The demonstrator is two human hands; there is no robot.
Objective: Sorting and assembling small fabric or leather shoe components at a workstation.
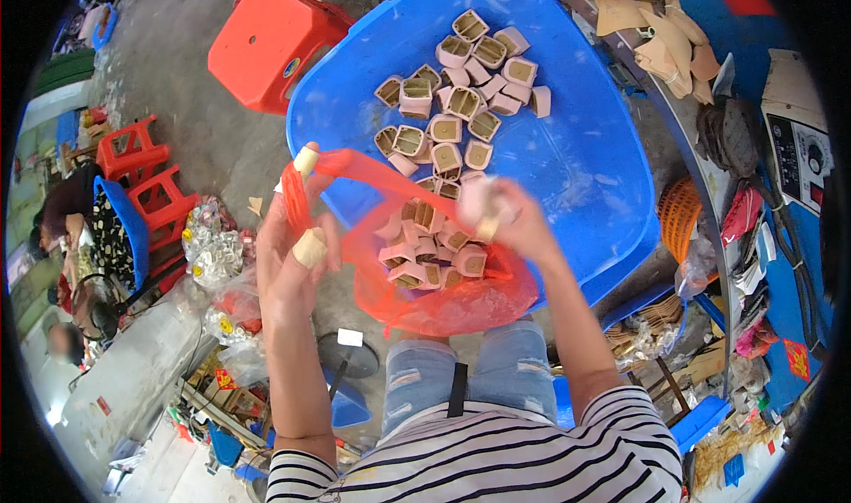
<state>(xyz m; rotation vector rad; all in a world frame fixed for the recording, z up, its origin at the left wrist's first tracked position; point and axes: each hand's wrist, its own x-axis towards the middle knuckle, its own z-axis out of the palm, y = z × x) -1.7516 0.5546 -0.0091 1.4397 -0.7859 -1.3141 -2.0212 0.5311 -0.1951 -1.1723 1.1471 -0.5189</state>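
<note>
My left hand (288, 255), with taped fingertips, grips the rim of a thin red plastic bag (448, 308) and holds it open over my lap. Several small pink square cups with tan insides (425, 250) fill the bag. My right hand (505, 219) is blurred over the bag's mouth and holds one or two of those pink cups (479, 203). Beyond the bag stands a big blue plastic tub (585, 166) with several more pink cups (452, 104) loose on its bottom.
A red plastic stool (266, 42) stands behind the tub at the left, and more red stools (142, 171) further left beside a seated person (71, 228). A cluttered bench with gloves (674, 42), an orange basket (681, 215) and a white machine (798, 131) runs along the right.
</note>
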